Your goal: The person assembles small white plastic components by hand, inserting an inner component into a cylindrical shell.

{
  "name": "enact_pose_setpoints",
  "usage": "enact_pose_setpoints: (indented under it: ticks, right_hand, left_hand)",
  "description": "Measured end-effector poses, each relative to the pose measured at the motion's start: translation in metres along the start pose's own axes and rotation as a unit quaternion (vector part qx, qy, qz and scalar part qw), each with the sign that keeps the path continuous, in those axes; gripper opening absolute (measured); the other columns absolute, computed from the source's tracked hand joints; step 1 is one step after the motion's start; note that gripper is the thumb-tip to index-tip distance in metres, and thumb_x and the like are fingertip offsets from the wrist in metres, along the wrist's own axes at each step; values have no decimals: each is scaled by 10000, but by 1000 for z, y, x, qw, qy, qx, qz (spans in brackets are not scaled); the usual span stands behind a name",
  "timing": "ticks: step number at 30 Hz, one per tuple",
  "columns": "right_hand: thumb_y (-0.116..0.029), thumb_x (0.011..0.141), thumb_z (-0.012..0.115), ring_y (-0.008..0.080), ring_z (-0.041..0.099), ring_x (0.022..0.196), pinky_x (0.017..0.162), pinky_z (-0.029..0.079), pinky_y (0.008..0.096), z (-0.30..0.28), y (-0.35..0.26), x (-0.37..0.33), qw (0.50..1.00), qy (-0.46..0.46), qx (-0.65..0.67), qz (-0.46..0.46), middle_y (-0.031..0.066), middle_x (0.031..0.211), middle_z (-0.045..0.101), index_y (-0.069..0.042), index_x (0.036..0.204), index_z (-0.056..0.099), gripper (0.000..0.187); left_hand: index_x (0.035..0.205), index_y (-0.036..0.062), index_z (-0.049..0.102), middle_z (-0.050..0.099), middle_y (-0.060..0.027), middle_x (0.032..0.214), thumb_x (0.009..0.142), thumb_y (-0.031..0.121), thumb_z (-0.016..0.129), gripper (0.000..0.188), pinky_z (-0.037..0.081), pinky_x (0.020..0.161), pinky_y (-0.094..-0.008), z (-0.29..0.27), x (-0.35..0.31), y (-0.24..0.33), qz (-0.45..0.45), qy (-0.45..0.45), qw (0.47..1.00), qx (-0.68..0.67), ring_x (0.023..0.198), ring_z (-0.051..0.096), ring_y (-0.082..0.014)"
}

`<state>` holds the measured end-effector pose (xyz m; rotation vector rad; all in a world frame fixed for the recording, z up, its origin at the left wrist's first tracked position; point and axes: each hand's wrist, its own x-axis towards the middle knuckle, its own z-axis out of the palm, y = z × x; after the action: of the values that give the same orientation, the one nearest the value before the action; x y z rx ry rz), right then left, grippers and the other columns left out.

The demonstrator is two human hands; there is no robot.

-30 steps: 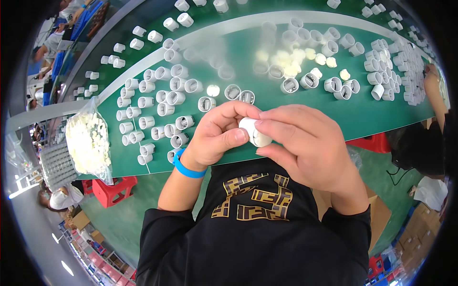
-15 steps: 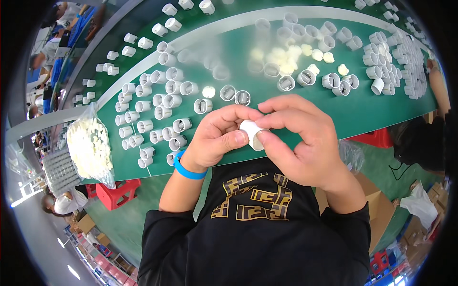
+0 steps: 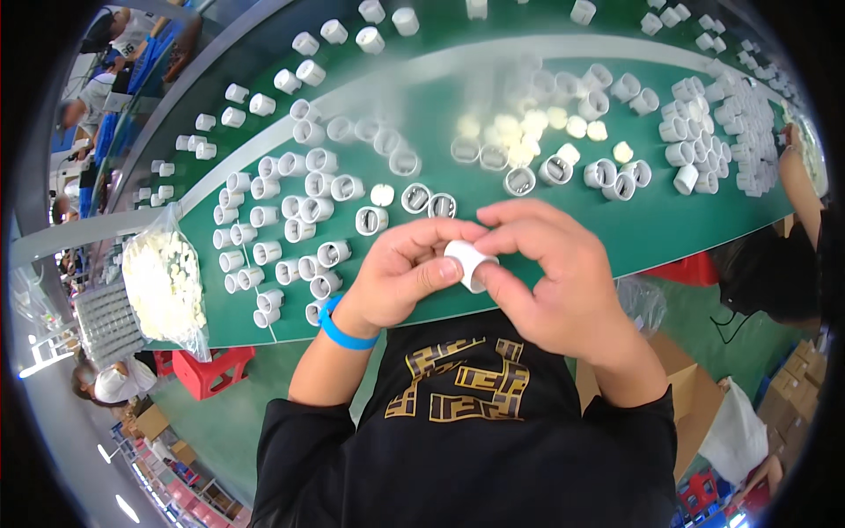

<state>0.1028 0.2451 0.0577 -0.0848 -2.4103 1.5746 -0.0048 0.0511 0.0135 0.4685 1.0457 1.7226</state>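
Note:
A short white plastic cylinder (image 3: 471, 264) is pinched between both hands in front of my chest. My left hand (image 3: 398, 275), with a blue wristband, grips its left side between thumb and forefinger. On the right side, my right hand (image 3: 554, 268) holds its rim with thumb and fingertips; the cylinder's inside is mostly hidden. Just beyond my hands, white cups with grey metal parts inside, such as this cup (image 3: 416, 198), stand on the green table (image 3: 502, 211). Near them lies a cream-coloured round cap (image 3: 382, 194).
More white cups (image 3: 299, 207) stand at left, with a dense cluster (image 3: 700, 132) at right. Cream caps (image 3: 528, 132) are heaped at the back. A plastic bag of cream pieces (image 3: 163, 277) sits at the left edge, above a red stool (image 3: 211, 370). Another person's arm (image 3: 803, 180) reaches in at far right.
The view has shifted slightly, and my hands sit a little lower in it. The cylinder has tilted a little between my fingers; both hands keep hold of it.

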Motion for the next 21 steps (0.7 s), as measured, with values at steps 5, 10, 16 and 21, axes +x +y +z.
enact_pose_setpoints:
  ticks: [5, 10, 16, 21]
  right_hand:
    - [37, 770, 773, 283, 705, 1020, 840, 558, 349, -12, 7, 12, 999, 24, -3, -44, 161, 1178, 712, -15, 918, 706, 170]
    - [16, 793, 771, 252, 708, 955, 821, 542, 322, -27, 22, 39, 998, 53, -30, -6, 151, 1120, 722, -5, 930, 713, 150]
    - [-33, 862, 735, 263, 694, 808, 705, 541, 355, -72, 73, 68, 959, 33, -273, 69, 137, 942, 719, -23, 1069, 737, 207]
    - [-112, 873, 734, 335, 686, 819, 709, 540, 423, -85, 93, 83, 924, -86, -362, 86, 154, 912, 712, -48, 1059, 733, 197]
  left_hand:
    - [1407, -17, 573, 673, -147, 1243, 945, 70, 701, 488, 522, 956, -345, 14, 15, 23, 80, 26, 970, 227, 1060, 669, -235]
    - [1326, 48, 644, 667, -178, 1251, 805, 71, 785, 541, 526, 952, -449, 11, 60, 50, 279, -15, 745, 605, 1072, 660, -402]
    - [1194, 37, 624, 648, -218, 1148, 777, 71, 670, 421, 529, 920, -494, -72, 134, 71, 233, 149, 721, 635, 1056, 629, -445]
    - [1096, 21, 693, 641, -167, 1214, 793, 101, 749, 318, 488, 1007, -466, -117, 197, 104, 197, 112, 606, 763, 1190, 592, -382]
